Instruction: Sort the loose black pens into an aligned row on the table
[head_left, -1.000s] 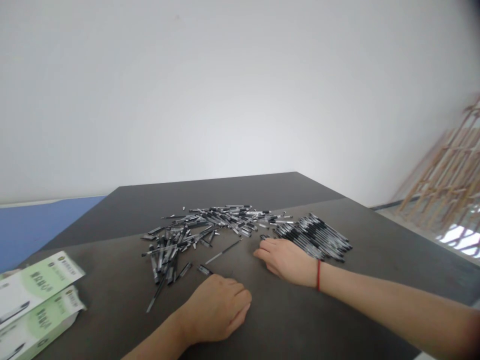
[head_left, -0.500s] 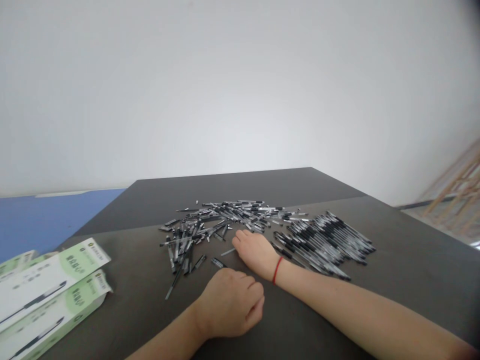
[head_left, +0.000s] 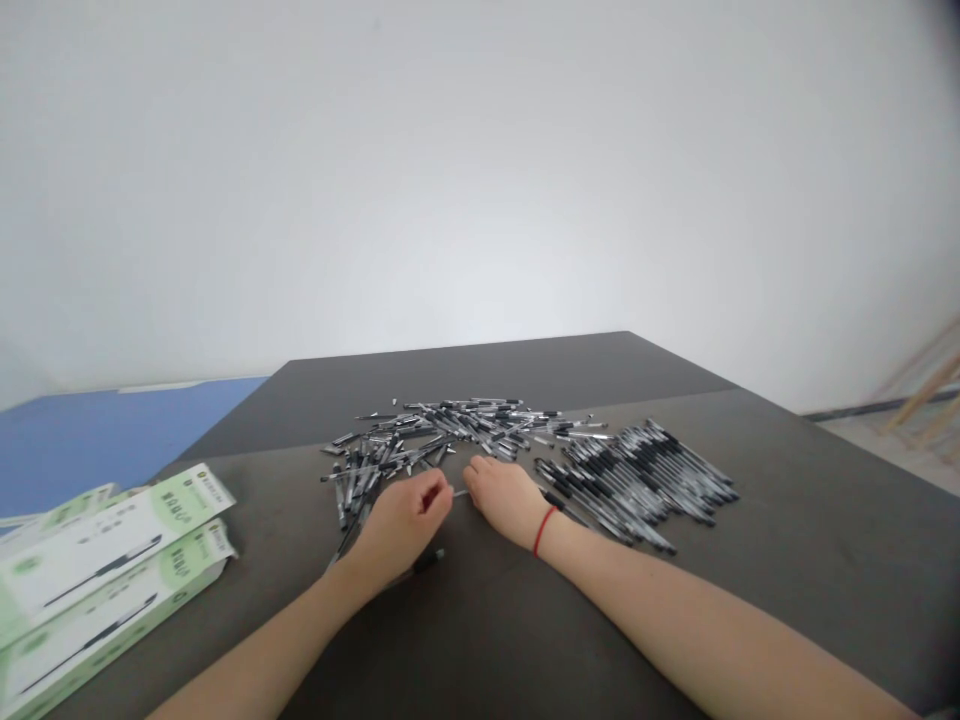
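My right hand, with a red cord at the wrist, is closed on a slim clear pen; only a short length shows at the fingertips. My left hand is curled right beside it, thumb side up, its fingertips meeting the pen's left end. What those fingers hold is hidden. A dark pen part shows just below the left hand; I cannot tell whether it is held or lies on the table. Behind both hands spreads a loose heap of pens and pen parts.
Right of my right hand, pens lie side by side in a slanting row. Green and white pen boxes are stacked at the left on the dark table. A white wall rises behind, and a blue surface lies beyond the left edge.
My left hand has moved up and left, turned thumb side up, and come to the end of the pen in my right hand. My right hand stays almost in place. The view has shifted slightly.
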